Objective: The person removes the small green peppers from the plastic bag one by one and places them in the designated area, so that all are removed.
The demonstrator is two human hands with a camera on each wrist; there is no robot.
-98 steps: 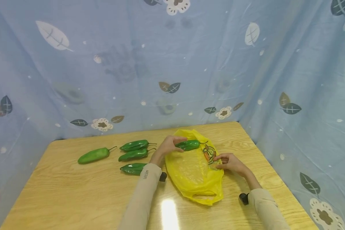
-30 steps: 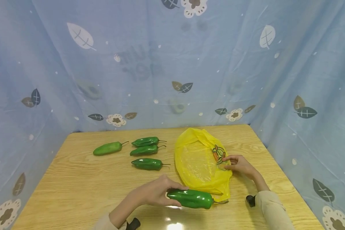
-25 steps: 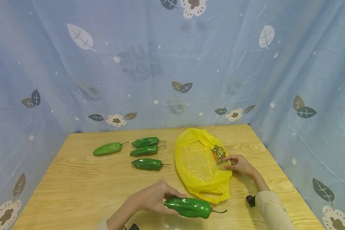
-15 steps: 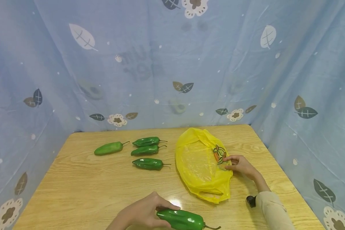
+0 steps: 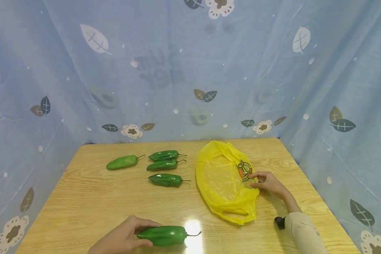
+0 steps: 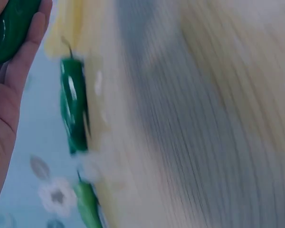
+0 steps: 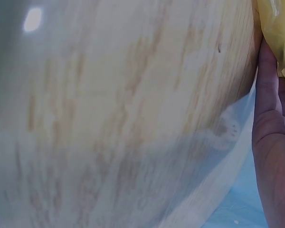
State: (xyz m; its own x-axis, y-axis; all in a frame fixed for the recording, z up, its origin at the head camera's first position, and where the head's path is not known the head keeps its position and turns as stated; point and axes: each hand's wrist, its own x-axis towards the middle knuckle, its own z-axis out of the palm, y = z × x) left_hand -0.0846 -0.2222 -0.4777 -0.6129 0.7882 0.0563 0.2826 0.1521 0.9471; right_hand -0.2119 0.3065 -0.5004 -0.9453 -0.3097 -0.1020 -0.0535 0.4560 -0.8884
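In the head view my left hand (image 5: 124, 235) grips a dark green chili pepper (image 5: 165, 235) by its blunt end, low over the front of the table, with the stem pointing right. The left wrist view shows the same pepper (image 6: 9, 31) between thumb and fingers. A yellow plastic bag (image 5: 206, 190) lies flat at the right of the table, its handle loop toward the front. At the bag's right edge, beside the printed picture, my right hand (image 5: 270, 184) pinches the plastic; in the right wrist view, bag film (image 7: 278, 33) hangs at the fingertips.
Left of the bag lie three dark green peppers: a rear one (image 5: 163, 155), a middle one (image 5: 162, 164) and a nearer one (image 5: 165, 180). Farther left is a lighter green pepper (image 5: 122, 162). A blue patterned curtain (image 5: 165, 70) encloses the wooden table (image 5: 92, 204) behind and at both sides.
My left hand has carried its pepper from over the bag toward the front, then leftward, away from the bag. The right hand has stayed at the bag's edge.
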